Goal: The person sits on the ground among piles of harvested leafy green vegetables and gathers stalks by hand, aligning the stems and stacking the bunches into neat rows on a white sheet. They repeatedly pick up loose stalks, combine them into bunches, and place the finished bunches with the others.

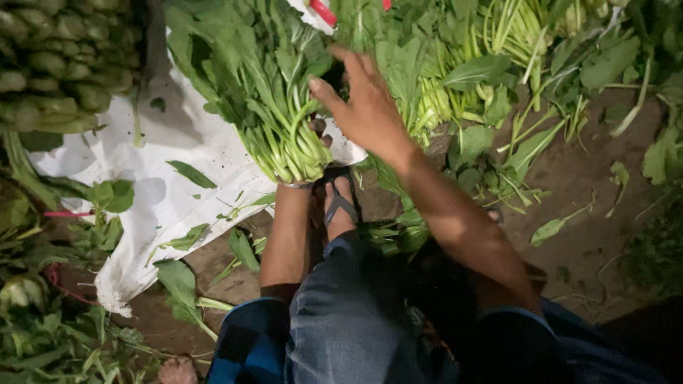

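Both hands on leafy bunch [270, 92], upright, stems down, right hand [363, 107] open

Bare white sheet [171, 153] left of the bunch [274, 92]; heaped greens [498, 64] crowd the right.

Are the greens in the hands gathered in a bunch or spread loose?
Gathered: the greens have stems pressed together at the bottom, between the left hand and right hand.

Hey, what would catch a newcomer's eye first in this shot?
The big bunch of leafy greens at top centre, with the right hand pressed against its side. The left hand is hidden under its stem ends. Beneath lies a white sack on the dirt, with more greens piled at upper right.
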